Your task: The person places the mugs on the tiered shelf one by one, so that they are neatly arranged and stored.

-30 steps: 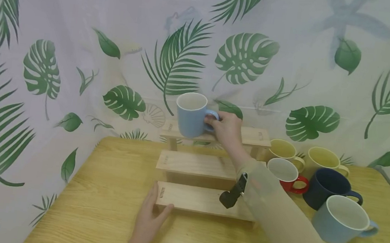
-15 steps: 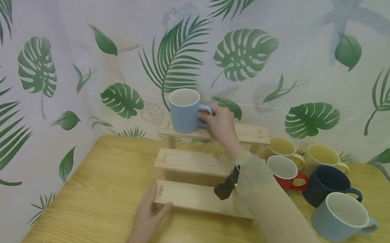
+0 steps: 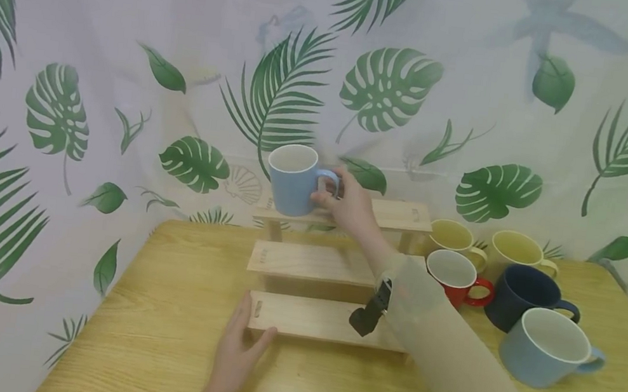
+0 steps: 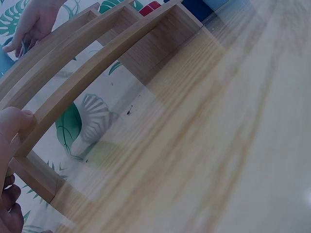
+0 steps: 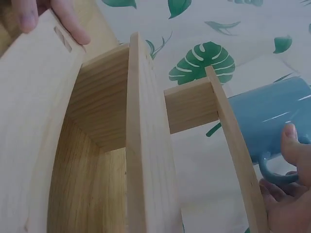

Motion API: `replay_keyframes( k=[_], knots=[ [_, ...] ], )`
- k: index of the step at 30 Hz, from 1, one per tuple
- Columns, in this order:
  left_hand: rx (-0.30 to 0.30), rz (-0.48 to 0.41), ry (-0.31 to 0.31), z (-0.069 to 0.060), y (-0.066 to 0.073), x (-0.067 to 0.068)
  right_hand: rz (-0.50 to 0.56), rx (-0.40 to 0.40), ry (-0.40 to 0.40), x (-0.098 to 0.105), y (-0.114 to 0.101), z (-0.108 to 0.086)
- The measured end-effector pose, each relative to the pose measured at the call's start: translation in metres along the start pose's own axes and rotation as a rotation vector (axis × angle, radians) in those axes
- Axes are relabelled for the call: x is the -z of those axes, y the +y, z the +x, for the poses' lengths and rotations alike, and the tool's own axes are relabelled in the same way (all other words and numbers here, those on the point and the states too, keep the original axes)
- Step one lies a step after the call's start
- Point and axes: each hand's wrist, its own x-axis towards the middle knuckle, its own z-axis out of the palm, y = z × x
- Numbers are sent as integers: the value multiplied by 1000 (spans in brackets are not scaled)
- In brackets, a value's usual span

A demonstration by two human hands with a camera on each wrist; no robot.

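A light blue mug (image 3: 294, 181) stands upright at the left end of the top tier of a wooden three-tier shelf (image 3: 313, 262). My right hand (image 3: 352, 207) is at its handle, thumb and fingers spread apart with the handle showing between them. In the right wrist view the thumb reaches toward the side of the blue mug (image 5: 277, 116), with the fingers beside the handle. My left hand (image 3: 235, 347) rests against the left end of the lowest tier, its thumb along the front edge. Both lower tiers hold nothing.
Right of the shelf stand two yellow mugs (image 3: 517, 259), a red mug with a white inside (image 3: 457, 281), a dark blue mug (image 3: 527, 301) and another light blue mug (image 3: 541, 357). All are on the wooden table (image 3: 161, 333). A leaf-print cloth (image 3: 134, 43) hangs behind.
The light blue mug has shifted left along the top tier. My right hand has loosened from its pinch on the handle. My left hand stays at the lowest tier.
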Motion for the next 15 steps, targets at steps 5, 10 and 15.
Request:
replay_keyframes(
  k=[5, 10, 15],
  knots=[
    [0, -3, -5, -1, -1, -1, 144, 8, 39, 8, 3, -17],
    [1, -5, -3, -1, 1, -1, 209, 60, 82, 21, 7, -42],
    [6, -6, -3, -1, 3, 0, 165, 124, 79, 32, 16, -69]
  ],
)
